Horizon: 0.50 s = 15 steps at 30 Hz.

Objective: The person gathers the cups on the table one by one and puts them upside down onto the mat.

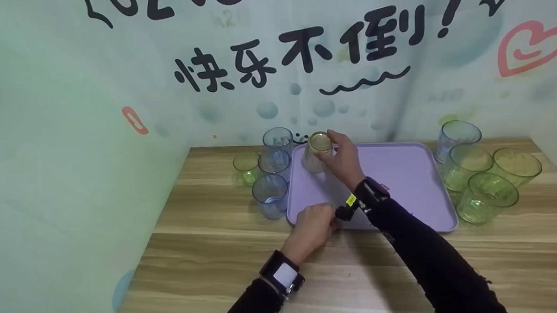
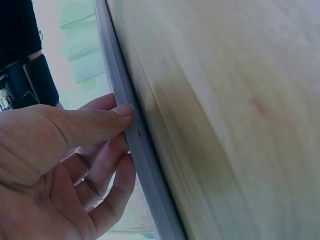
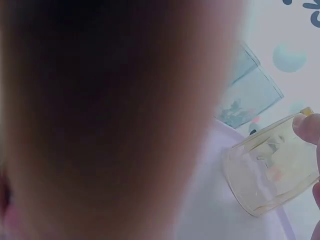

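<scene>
— What is the room like?

— A wooden table (image 1: 244, 250) stands in a corner; the pale green walls carry bubbles, a red heart and black Chinese lettering (image 1: 298, 54).

— And on the table?

— A lilac tray (image 1: 399, 171), with four blue and green cups (image 1: 269, 168) just beside its left edge and four more (image 1: 480, 172) at its right.

— The hands?

— The right hand (image 1: 346, 161) curls its fingers round a yellowish clear cup (image 1: 317, 151), upside down over the tray's far left corner; I cannot tell whether it touches the tray. The left hand (image 1: 312, 227) pinches the tray's near rim, thumb (image 2: 95, 122) on top and fingers underneath.
</scene>
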{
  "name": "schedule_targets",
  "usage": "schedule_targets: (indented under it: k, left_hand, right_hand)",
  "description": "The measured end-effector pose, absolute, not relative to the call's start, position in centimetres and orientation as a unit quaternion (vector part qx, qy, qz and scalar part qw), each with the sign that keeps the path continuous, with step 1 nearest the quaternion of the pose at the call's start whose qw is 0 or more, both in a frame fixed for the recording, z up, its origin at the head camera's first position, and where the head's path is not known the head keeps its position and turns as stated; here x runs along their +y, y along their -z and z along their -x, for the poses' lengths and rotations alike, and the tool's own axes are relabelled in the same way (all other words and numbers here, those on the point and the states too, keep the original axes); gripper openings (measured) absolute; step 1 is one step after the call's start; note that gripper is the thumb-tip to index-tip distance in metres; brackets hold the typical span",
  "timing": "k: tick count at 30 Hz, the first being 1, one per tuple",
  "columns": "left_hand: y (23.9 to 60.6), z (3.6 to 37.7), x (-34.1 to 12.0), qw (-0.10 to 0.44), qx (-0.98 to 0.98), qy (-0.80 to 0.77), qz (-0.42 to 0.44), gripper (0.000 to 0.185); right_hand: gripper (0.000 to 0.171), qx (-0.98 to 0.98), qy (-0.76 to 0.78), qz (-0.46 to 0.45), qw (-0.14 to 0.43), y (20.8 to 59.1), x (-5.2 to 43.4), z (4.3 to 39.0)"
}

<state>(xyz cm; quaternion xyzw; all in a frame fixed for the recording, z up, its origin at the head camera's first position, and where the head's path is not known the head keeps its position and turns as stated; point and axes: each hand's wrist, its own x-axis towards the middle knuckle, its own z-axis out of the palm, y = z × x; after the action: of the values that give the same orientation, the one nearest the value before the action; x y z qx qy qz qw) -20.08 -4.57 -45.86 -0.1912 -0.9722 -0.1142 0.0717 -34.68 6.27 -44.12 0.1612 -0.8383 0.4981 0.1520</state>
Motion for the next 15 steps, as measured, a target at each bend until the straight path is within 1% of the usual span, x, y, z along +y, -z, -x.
schedule_targets:
  k: [5,10,15]
  left_hand:
    - [45.93,20.08,-4.66,0.047,-0.971,0.135,0.19,0.005]
    - [45.86,20.04,-4.89,0.026,-0.97,0.156,0.185,0.008]
    - [45.77,20.07,-5.04,0.018,-0.968,0.17,0.183,0.007]
  right_hand:
    - [0.07,-0.842,-0.501,-0.145,0.137,44.17,6.57,35.1]
    - [0.071,-0.843,-0.506,-0.134,0.129,44.25,6.52,35.46]
    - [0.07,-0.84,-0.509,-0.134,0.129,44.37,6.24,35.62]
